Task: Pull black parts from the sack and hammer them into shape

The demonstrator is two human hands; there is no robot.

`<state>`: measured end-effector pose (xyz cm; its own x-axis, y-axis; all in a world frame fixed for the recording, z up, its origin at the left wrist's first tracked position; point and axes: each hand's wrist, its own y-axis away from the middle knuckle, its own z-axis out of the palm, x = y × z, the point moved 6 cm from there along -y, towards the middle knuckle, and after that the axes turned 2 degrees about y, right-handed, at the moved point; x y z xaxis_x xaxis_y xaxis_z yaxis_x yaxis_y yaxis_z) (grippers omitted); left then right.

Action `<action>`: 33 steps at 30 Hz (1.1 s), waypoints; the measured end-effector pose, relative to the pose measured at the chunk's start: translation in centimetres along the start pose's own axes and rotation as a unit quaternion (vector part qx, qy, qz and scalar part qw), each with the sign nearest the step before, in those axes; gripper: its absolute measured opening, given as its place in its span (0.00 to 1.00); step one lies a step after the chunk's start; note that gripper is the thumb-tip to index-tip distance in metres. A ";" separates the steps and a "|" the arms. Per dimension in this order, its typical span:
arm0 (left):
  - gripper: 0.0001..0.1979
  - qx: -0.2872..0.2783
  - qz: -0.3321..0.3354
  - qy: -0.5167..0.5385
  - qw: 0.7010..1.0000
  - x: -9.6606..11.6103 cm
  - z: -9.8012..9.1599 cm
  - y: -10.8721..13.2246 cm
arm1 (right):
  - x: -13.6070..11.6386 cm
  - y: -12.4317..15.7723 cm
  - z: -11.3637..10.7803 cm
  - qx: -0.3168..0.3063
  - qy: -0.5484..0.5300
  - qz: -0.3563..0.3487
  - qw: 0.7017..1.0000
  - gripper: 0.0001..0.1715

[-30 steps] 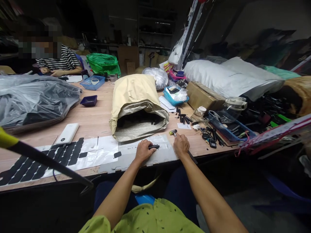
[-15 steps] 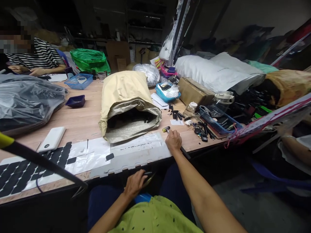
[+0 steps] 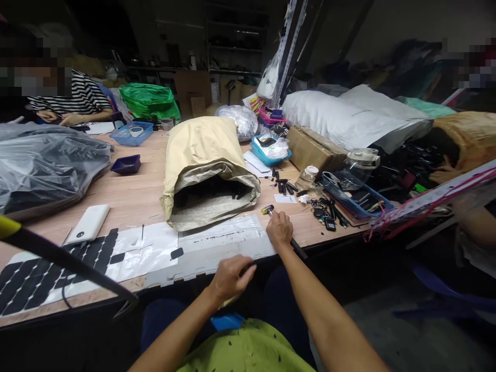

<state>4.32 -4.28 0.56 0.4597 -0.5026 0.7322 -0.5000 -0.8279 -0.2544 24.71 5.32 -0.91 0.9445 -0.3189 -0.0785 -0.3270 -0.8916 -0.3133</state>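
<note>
Hands at a crowded workbench (image 3: 127,199): the right hand (image 3: 279,230) rests on the wood at the near edge, closed around the dark handle of a small hammer (image 3: 271,213) whose yellow-and-black head lies on the bench just beyond the knuckles. The handle's tail sticks out behind the wrist, over the bench edge. The left hand (image 3: 229,278) hangs just off the near edge, below a white sheet (image 3: 222,240), fingers loosely curled; whether it holds anything cannot be told.

The sheet lies flat along the front of the bench, right of a panel of black cells (image 3: 46,271) on a white backing. One loose black cell (image 3: 176,253) sits on the white between them. Just behind the sheet, an open tan sack (image 3: 205,155) lies on its side, mouth toward the wearer, dark small parts showing inside.

A white power bank (image 3: 89,223) rests left of the sack, near the panel. Right of the hammer are a scatter of black clips (image 3: 284,185), a small jar (image 3: 307,177) and a blue tray (image 3: 358,202) of tools. A grey plastic bag (image 3: 46,165) fills the left end. At the far left corner a person in a striped top (image 3: 73,95) sits with both hands on the bench.
</note>
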 end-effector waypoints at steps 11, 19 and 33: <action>0.13 0.155 -0.270 -0.101 0.945 -8.9 -5.9 -17.0 | -0.2 0.3 0.0 -0.001 0.009 -0.003 1.000 0.18; 0.14 0.098 -0.394 -0.137 0.904 -10.5 -5.7 -18.8 | -0.3 0.5 -0.1 -0.004 0.013 -0.004 1.000 0.18; 0.13 0.115 -0.367 -0.144 0.912 -11.3 -6.7 -16.5 | -0.4 0.5 0.3 0.013 0.010 -0.005 1.000 0.17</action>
<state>2.43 16.74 0.75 0.7990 0.1913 0.5700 0.1720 -0.9812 0.0881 24.21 5.07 -1.27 0.9470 -0.3165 -0.0554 -0.3159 -0.8862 -0.3389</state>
